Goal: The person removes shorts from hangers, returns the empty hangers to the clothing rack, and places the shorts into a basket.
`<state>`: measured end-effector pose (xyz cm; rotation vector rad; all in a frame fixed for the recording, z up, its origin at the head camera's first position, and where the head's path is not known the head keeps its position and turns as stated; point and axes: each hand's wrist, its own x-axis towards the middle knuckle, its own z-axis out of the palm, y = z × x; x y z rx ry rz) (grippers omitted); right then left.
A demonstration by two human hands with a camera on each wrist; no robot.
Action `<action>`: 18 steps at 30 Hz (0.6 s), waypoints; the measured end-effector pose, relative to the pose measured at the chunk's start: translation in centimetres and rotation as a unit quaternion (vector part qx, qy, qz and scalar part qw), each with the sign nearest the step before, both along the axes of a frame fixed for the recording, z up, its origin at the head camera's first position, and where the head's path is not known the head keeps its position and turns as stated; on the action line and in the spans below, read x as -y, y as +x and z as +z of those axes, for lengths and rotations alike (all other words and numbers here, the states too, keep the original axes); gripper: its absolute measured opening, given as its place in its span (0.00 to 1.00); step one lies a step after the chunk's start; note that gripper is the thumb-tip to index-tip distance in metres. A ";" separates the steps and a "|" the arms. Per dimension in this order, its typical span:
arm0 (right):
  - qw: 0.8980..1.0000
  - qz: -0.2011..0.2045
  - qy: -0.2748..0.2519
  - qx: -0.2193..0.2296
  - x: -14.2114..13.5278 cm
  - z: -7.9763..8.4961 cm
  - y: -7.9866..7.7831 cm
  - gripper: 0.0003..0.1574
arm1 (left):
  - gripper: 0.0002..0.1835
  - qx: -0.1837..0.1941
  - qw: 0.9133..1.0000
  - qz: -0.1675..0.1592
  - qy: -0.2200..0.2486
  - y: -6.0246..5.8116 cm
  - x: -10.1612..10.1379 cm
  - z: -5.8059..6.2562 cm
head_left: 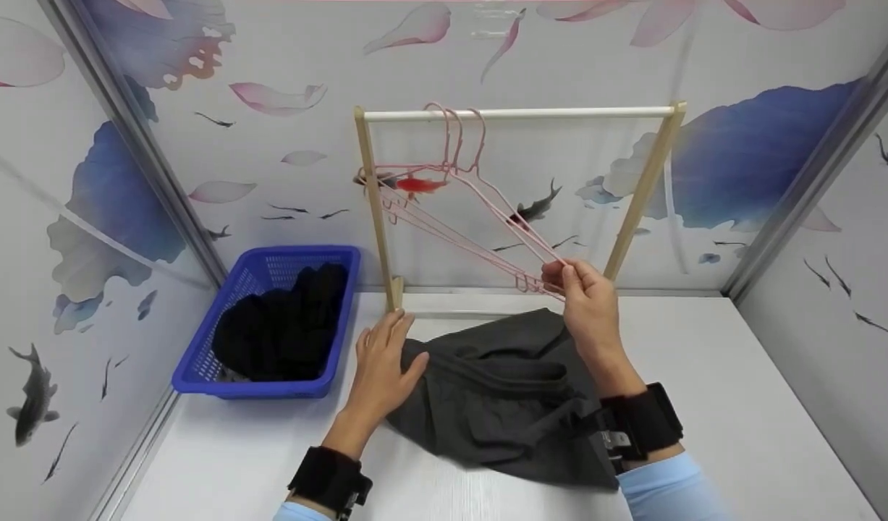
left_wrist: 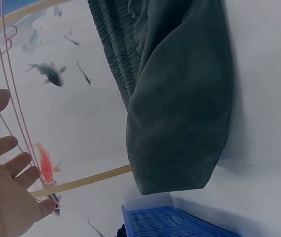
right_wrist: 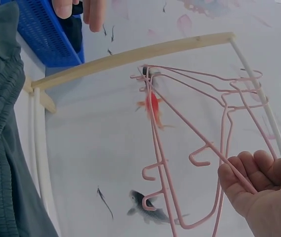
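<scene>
Three pink wire hangers (head_left: pixel 506 218) hang by their hooks on a rack's white rod. My right hand (head_left: pixel 592 304) pinches the right-hand end of a hanger between thumb and fingers; the right wrist view shows the fingers (right_wrist: pixel 236 185) curled round its wire. On the table lies a crumpled dark grey garment (head_left: pixel 487 420) with a gathered elastic waistband (left_wrist: pixel 116 54), probably trousers or shorts. Beside its left edge is my left hand (head_left: pixel 382 365), fingers extended and thumb apart. In the left wrist view that hand (left_wrist: pixel 7 173) holds nothing and stands apart from the cloth.
A blue plastic basket (head_left: pixel 252 388) holding black clothing (head_left: pixel 281 325) stands on the left of the white table (head_left: pixel 704 405). The rack has wooden side posts (head_left: pixel 646 192) and stands against the patterned back wall (head_left: pixel 299 43). Side panels enclose the table left and right.
</scene>
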<state>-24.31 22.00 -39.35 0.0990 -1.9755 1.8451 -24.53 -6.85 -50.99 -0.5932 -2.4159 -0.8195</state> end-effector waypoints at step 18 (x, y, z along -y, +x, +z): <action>0.998 0.048 -0.028 0.011 -2.5 -2.6 0.9 0.18 | 0.30 0.042 0.999 -0.002 0.008 0.7 -2.1 -0.9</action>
